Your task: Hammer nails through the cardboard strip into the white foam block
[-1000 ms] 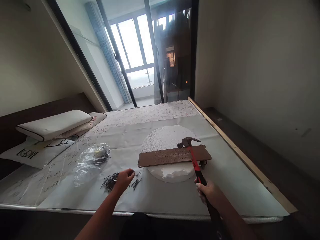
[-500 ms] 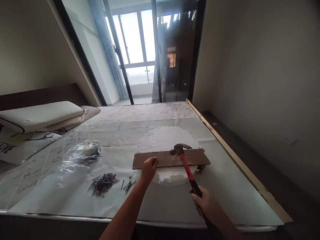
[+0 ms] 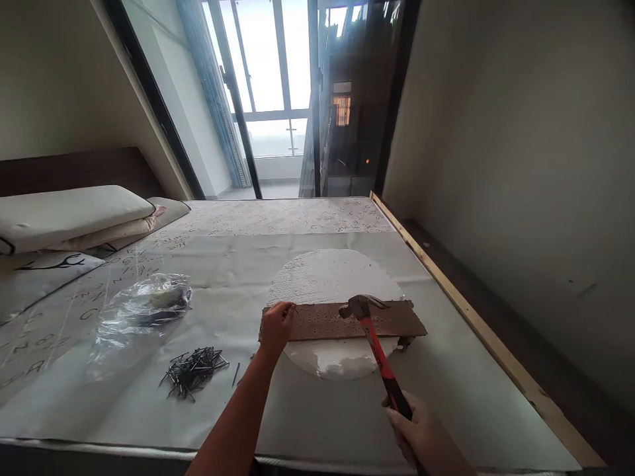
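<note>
My right hand [image 3: 414,423] is wrapped round the black grip of a claw hammer [image 3: 380,354] with a red and black handle. The hammer's metal head is over the right half of a brown board [image 3: 342,324] dotted with rows of small marks or nail heads. On the board's left part is my left hand [image 3: 276,325], finger and thumb pinched on what looks like a nail [image 3: 296,309], mostly hidden by the fingers. The board lies across a round white foam disc [image 3: 337,271]. A heap of nails [image 3: 194,371] lies left of my forearm, with a loose nail [image 3: 235,374] beside it.
A grey-white sheet [image 3: 228,264] covers much of the mattress [image 3: 278,215]. A crumpled clear plastic bag [image 3: 143,307] lies on the left, with pillows [image 3: 79,215] behind it. A wooden strip [image 3: 456,301] runs along the right edge near the wall.
My left hand has moved left along the board and up toward its far edge. The hammer remains over the board in my right hand. The view has shifted slightly.
</note>
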Demonstrator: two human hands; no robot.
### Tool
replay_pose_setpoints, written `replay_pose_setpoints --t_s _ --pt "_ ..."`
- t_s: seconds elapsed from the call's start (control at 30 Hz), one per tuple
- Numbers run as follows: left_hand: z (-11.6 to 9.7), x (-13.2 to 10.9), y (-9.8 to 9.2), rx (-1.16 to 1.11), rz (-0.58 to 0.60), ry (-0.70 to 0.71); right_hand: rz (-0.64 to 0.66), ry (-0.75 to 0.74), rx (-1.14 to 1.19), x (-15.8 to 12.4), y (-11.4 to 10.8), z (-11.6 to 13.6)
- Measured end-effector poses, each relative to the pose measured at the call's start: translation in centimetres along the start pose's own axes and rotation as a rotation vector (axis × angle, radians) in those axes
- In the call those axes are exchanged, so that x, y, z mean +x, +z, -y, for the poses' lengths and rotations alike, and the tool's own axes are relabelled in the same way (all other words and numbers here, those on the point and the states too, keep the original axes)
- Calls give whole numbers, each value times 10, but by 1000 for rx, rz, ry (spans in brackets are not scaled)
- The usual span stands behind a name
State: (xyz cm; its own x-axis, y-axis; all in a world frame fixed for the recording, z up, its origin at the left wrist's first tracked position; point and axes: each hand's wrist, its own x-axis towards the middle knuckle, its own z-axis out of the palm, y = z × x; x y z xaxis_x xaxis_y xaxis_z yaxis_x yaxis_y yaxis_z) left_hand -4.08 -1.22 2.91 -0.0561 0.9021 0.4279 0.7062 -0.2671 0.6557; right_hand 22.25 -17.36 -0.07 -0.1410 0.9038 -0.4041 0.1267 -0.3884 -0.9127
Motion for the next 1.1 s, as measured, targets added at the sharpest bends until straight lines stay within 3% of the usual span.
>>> replay_pose_setpoints --t_s 0.23,0.4,0.7,1.1 --pt "18 9 -20 -46 -225 -92 -18 4 -44 12 10 -6" --pt "28 3 -9 -39 -144 -91 -36 4 -66 19 21 -5" --pt "16 0 28 -75 -12 14 -56 -18 -4 23 34 20" --pt "15 -10 23 -100 45 38 29 4 -34 13 22 27"
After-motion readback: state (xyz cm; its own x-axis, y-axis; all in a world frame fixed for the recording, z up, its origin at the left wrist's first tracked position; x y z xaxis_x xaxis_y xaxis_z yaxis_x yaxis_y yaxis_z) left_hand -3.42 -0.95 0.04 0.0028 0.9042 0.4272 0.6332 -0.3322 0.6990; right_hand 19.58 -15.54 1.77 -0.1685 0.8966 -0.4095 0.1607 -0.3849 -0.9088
